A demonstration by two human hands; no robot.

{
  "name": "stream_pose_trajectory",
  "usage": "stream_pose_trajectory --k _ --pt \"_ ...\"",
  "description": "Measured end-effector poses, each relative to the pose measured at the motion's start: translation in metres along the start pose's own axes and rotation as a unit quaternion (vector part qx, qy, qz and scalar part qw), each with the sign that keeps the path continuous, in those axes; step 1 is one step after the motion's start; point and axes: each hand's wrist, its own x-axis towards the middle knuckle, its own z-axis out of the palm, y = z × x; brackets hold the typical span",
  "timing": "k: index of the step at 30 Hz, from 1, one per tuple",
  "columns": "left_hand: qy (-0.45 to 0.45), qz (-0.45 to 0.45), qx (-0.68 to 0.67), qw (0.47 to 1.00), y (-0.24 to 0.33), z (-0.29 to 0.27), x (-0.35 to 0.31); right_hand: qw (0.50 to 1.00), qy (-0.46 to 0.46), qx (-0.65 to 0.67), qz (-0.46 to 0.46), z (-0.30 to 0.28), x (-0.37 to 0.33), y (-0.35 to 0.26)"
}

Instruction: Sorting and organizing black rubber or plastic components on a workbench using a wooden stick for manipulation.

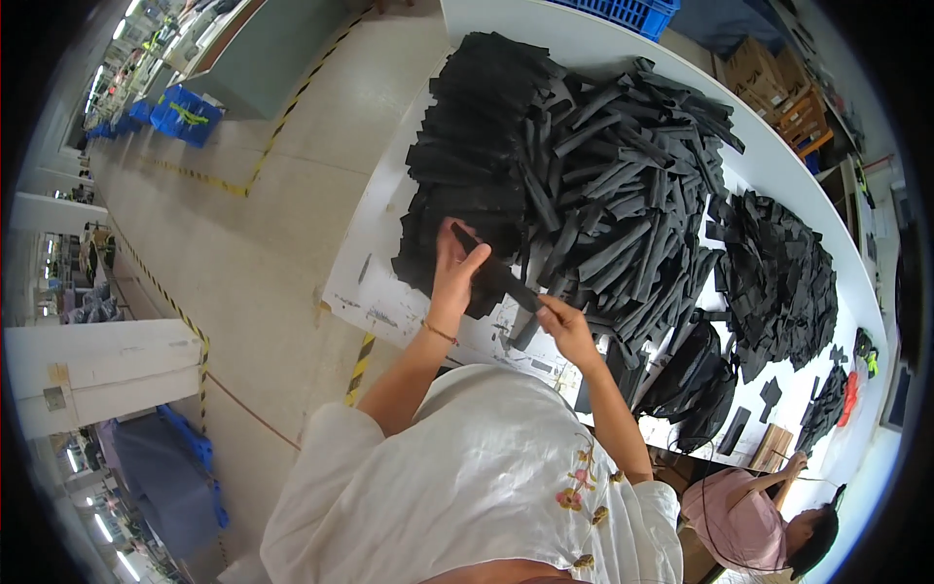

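A long black strip [510, 282], apparently fabric, stretches slantwise between my hands over the near edge of the white table [352, 284]. My left hand [457, 268] grips its far left end, thumb lying along it. The nearer right end is pinched between the thumb and fingers of my right hand [568, 329]. Beneath and beyond my left hand lie neatly layered rows of black strips [477, 127]. To their right spreads a loose, jumbled heap of similar strips [623, 185], many folded or curled lengthwise.
Another heap of short black pieces [778, 277] lies farther right, with a shiny black bag [693, 384] nearer me. A person in pink [736, 516] works at the table's right end. A blue crate [623, 12] stands beyond the table, and blue bins [185, 117] sit on the floor left.
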Motion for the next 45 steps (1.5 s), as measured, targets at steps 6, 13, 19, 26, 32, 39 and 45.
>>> stream_pose_trajectory --k 6,13,19,26,32,39,45 --pt "0.084 -0.212 -0.257 0.939 -0.045 0.017 -0.017 0.967 0.152 -0.171 -0.11 0.053 0.013 -0.012" --pt "0.136 -0.163 -0.259 0.942 -0.027 0.019 0.002 0.97 0.153 -0.182 -0.044 0.057 -0.01 -0.018" --pt "0.134 -0.184 -0.254 0.94 -0.027 0.021 0.001 0.975 0.134 -0.175 -0.033 0.054 -0.024 -0.014" --pt "0.201 -0.14 -0.132 0.96 -0.025 0.01 0.022 0.971 0.069 -0.226 -0.024 0.043 -0.055 -0.02" --pt "0.113 -0.204 -0.186 0.954 -0.035 0.0 0.017 0.97 0.036 -0.238 0.016 0.026 -0.094 -0.048" --pt "0.067 -0.272 -0.163 0.946 -0.011 0.052 -0.021 0.977 0.083 -0.186 0.054 0.027 -0.079 -0.057" --pt "0.205 -0.183 -0.137 0.952 -0.029 0.011 0.015 0.972 0.072 -0.224 -0.008 0.04 -0.101 -0.024"
